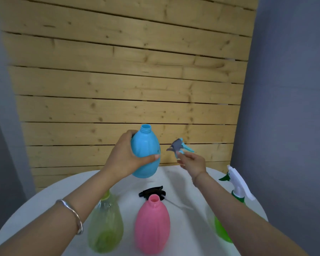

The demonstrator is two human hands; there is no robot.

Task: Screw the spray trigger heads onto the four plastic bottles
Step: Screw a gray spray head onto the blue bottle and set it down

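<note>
1. Hands: your left hand (127,159) wraps the blue bottle (146,154), lifted clear of the table (44,209); your right hand (191,163) pinches the blue-grey trigger head (179,145) just beside its open neck.
2. Done: the green bottle (222,230) at right carries a white head (237,183).
3. Left: the pink bottle (151,225) stands uncapped, with a black head (152,192) lying behind it; the yellow-green bottle (105,226) is partly hidden by your arm.

Three bottles (152,224) in a row on the table (185,237), loose trigger head (152,193) behind the middle one
</note>
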